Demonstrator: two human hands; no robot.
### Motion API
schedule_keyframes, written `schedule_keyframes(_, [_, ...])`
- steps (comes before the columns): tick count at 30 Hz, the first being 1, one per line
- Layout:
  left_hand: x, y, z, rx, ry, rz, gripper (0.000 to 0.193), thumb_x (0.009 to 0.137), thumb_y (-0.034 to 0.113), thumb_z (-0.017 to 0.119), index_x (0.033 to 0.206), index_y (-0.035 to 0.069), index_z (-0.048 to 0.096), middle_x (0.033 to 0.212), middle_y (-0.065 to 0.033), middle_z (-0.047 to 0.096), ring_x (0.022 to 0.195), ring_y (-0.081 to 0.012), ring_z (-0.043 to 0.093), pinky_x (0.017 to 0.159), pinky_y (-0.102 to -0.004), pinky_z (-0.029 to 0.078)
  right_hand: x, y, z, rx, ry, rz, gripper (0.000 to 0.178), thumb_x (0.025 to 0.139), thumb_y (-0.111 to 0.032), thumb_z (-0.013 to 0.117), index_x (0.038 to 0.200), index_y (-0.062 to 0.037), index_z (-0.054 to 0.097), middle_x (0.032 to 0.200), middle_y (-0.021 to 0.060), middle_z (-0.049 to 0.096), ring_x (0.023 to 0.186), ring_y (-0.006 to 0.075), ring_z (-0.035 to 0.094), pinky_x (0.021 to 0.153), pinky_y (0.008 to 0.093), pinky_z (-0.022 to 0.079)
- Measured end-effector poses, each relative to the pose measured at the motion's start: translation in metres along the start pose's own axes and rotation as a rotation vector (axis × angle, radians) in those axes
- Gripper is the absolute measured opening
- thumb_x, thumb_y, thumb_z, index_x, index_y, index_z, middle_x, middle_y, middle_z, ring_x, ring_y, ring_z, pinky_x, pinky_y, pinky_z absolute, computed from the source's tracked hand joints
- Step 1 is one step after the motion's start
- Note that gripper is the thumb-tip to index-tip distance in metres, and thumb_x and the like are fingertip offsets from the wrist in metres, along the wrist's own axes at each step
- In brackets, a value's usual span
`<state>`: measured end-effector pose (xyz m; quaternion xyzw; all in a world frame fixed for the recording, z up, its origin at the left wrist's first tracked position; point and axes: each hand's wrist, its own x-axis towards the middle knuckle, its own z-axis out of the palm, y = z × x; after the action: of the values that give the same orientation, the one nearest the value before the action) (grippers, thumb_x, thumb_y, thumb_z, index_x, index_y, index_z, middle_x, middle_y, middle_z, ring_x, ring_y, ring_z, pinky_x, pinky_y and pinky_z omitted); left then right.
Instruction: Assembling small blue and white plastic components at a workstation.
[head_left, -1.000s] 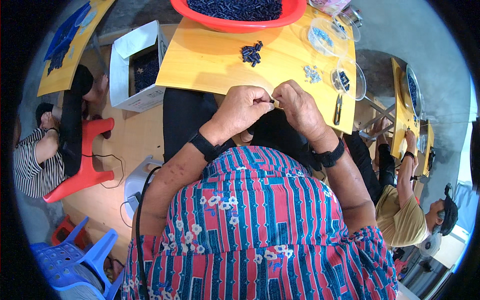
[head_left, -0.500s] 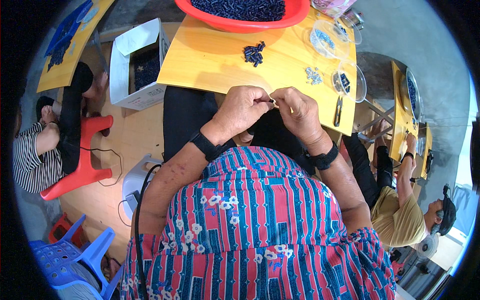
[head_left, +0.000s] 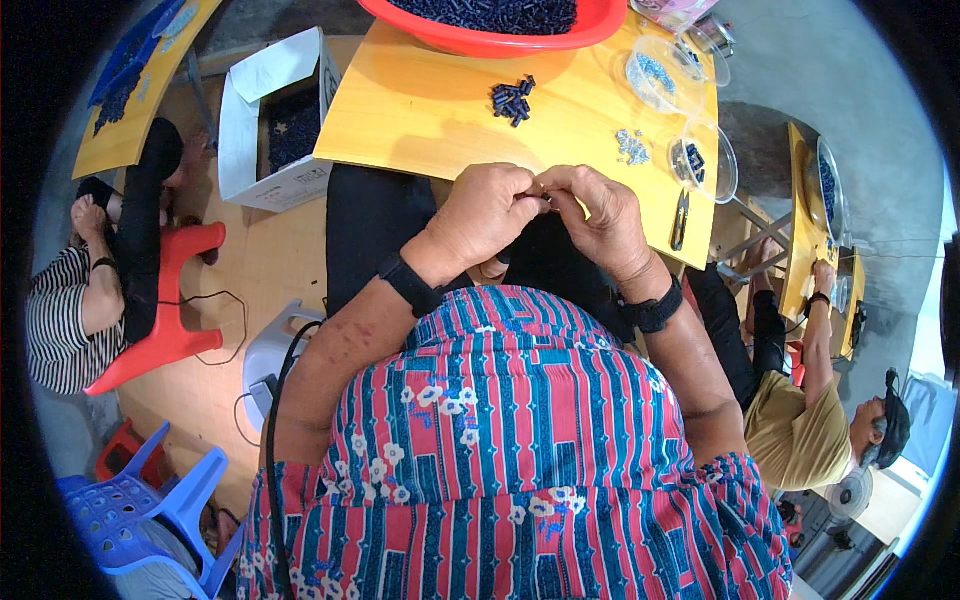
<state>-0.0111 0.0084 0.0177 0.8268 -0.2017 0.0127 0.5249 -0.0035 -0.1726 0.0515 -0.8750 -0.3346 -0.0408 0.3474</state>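
From overhead, the left hand point(head_left: 482, 218) and right hand point(head_left: 597, 215) meet fingertip to fingertip just over the near edge of the yellow table point(head_left: 420, 110), both sets of fingers pinched tight on one small dark piece point(head_left: 543, 196) held between them. The piece is too small to tell its long axis, and neither hand is nearer; it sits right where the thumbs touch. A loose heap of dark blue pieces point(head_left: 513, 98) lies further out on the table, well apart, beneath the red basin point(head_left: 470, 40).
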Motion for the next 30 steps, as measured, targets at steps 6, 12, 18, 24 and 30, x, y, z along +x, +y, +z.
schedule_keyframes(6, [-0.005, 0.000, -0.001, -0.270, 0.010, -0.183, 0.010, 0.085, 0.008, 0.067, 0.085, -0.002, 0.068, 0.071, -0.0073, 0.064, 0.065, -0.0118, 0.060, 0.062, -0.0267, 0.048, -0.008, 0.002, 0.009, 0.351, 0.148, 0.268, 0.024, 0.085, 0.009, 0.061, 0.105, -0.0017, 0.067, 0.088, 0.0099, 0.069, 0.078, 0.0176, 0.068, 0.071, 0.0274, 0.056])
schedule_keyframes(12, [-0.003, 0.000, -0.002, -0.346, 0.041, -0.127, 0.011, 0.089, 0.009, 0.066, 0.087, -0.002, 0.068, 0.074, -0.0017, 0.065, 0.068, -0.0058, 0.056, 0.063, -0.0233, 0.047, -0.008, 0.000, 0.014, 0.409, 0.224, 0.360, 0.016, 0.086, 0.006, 0.064, 0.100, 0.0008, 0.069, 0.085, 0.0085, 0.068, 0.075, 0.0133, 0.067, 0.070, 0.0251, 0.055])
schedule_keyframes(18, [-0.003, -0.002, 0.000, -0.444, 0.039, -0.157, 0.012, 0.090, 0.009, 0.065, 0.089, -0.002, 0.068, 0.076, -0.0013, 0.066, 0.072, -0.0057, 0.058, 0.066, -0.0224, 0.048, -0.006, 0.001, 0.015, 0.417, 0.197, 0.398, 0.013, 0.085, 0.005, 0.065, 0.097, 0.0005, 0.069, 0.083, 0.0076, 0.068, 0.074, 0.0133, 0.067, 0.069, 0.0253, 0.055])
schedule_keyframes(24, [-0.009, -0.008, 0.005, -0.480, 0.068, -0.229, 0.011, 0.087, 0.009, 0.067, 0.086, -0.002, 0.068, 0.071, -0.0037, 0.066, 0.064, -0.0084, 0.058, 0.060, -0.0247, 0.048, -0.006, -0.003, 0.014, 0.296, 0.169, 0.299, 0.013, 0.080, 0.004, 0.067, 0.092, 0.0003, 0.068, 0.085, 0.0120, 0.067, 0.081, 0.0223, 0.068, 0.073, 0.0302, 0.054])
schedule_keyframes(30, [-0.009, -0.014, 0.002, -0.346, 0.009, -0.256, 0.010, 0.090, 0.008, 0.066, 0.086, -0.001, 0.066, 0.074, 0.0022, 0.062, 0.070, -0.0037, 0.054, 0.063, -0.0217, 0.045, 0.000, 0.008, 0.014, 0.236, 0.108, 0.196, 0.015, 0.079, 0.004, 0.066, 0.092, -0.0008, 0.069, 0.086, 0.0127, 0.068, 0.080, 0.0240, 0.068, 0.074, 0.0308, 0.053])
